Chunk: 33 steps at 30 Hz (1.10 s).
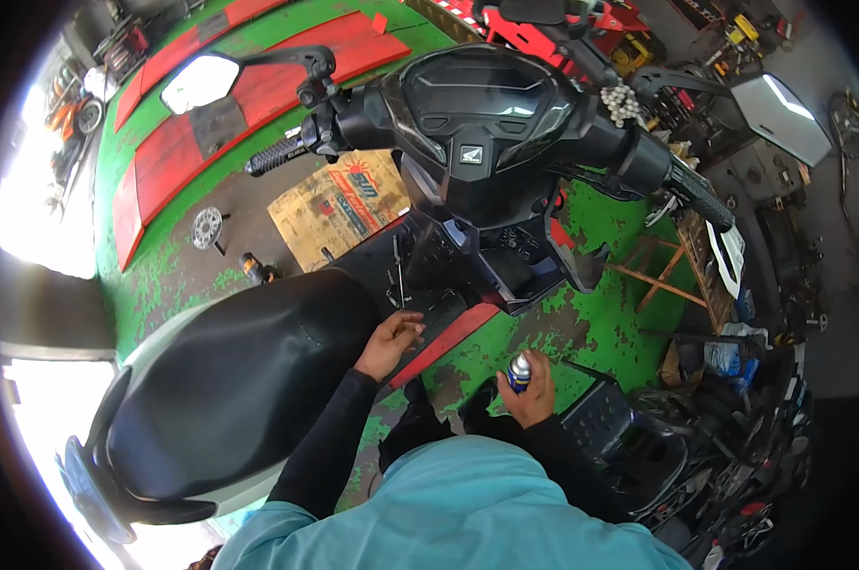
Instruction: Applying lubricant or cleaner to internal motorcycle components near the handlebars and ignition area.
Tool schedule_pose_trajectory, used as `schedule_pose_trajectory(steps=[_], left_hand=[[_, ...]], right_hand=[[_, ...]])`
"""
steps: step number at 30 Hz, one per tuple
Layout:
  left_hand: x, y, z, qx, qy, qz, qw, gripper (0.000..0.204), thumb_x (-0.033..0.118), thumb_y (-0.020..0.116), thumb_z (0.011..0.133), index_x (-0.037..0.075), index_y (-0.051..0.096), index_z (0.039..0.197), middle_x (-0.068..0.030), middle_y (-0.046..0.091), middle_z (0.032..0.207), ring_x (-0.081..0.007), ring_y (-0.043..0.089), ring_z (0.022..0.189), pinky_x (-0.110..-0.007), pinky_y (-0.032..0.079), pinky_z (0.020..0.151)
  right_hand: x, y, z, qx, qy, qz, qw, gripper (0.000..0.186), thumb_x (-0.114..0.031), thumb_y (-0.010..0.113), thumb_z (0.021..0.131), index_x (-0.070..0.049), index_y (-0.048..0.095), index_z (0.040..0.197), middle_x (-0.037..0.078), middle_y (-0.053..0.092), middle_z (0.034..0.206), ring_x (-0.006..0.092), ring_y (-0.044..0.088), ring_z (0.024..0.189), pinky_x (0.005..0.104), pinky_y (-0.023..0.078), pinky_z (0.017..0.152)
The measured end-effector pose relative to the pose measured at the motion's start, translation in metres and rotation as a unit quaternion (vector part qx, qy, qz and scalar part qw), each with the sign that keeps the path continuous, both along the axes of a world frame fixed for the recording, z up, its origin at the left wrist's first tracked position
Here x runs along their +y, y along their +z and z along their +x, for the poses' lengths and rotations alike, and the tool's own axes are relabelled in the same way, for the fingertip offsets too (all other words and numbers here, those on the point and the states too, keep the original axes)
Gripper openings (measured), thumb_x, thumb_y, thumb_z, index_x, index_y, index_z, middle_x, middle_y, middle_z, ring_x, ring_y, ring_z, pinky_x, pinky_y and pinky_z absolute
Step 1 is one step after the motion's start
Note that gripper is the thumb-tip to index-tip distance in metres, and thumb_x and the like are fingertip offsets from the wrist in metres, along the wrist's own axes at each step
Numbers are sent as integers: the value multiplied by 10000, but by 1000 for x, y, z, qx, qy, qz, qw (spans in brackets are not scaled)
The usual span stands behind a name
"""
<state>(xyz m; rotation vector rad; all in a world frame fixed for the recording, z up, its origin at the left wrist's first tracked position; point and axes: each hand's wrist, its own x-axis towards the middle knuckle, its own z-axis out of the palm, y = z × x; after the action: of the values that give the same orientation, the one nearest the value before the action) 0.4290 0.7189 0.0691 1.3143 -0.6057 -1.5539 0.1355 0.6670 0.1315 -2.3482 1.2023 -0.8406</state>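
Note:
Beside the black scooter seat (249, 380), my left hand (391, 344) is over the edge of the black footboard (439, 313). Its fingers are curled together, and what they hold, if anything, is too small to make out. My right hand (534, 394) grips a blue spray can (519, 374) with a silver top, held upright to the right of the footboard. Long thin metal tools (399, 275) rest on the footboard just ahead of my left hand. The scooter's black handlebar cover (481, 95) and open front pocket (517, 266) are farther ahead.
A printed cardboard sheet (301, 223), a round metal part (207, 228) and what looks like a power drill (255, 268) lie on the floor at left. Red ramp panels (163, 171) are beyond. A dark seat or stool (629, 442) and cluttered parts stand at right.

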Motion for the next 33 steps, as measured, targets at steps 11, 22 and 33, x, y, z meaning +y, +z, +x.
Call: schedule_pose_trajectory(steps=[11, 22, 33], left_hand=[[-64, -249, -50, -343, 242, 176, 890, 312, 205, 703, 872, 34, 623, 1121, -165, 680, 1016, -331, 672, 916, -409, 526, 807], [-130, -309, 4, -616, 215, 332, 682, 153, 202, 673, 839, 108, 640, 955, -83, 574, 1060, -301, 580, 1068, -460, 546, 814], [-123, -304, -2, -583, 247, 284, 720, 167, 213, 748, 796, 89, 660, 867, -102, 646, 1007, -310, 608, 1015, -455, 509, 837]], right_hand=[[48, -57, -139, 93, -45, 148, 984, 869, -133, 833, 759, 20, 312, 1437, 244, 595, 1239, 410, 605, 1111, 463, 480, 972], [64, -69, -244, 180, -137, 229, 947, 927, -92, 818, 733, 28, 276, 1476, 263, 476, 1340, 404, 509, 1223, 462, 367, 1085], [64, -81, -257, 186, -127, 255, 940, 912, -102, 821, 754, 26, 260, 1461, 228, 507, 1291, 347, 520, 1176, 454, 365, 1069]])
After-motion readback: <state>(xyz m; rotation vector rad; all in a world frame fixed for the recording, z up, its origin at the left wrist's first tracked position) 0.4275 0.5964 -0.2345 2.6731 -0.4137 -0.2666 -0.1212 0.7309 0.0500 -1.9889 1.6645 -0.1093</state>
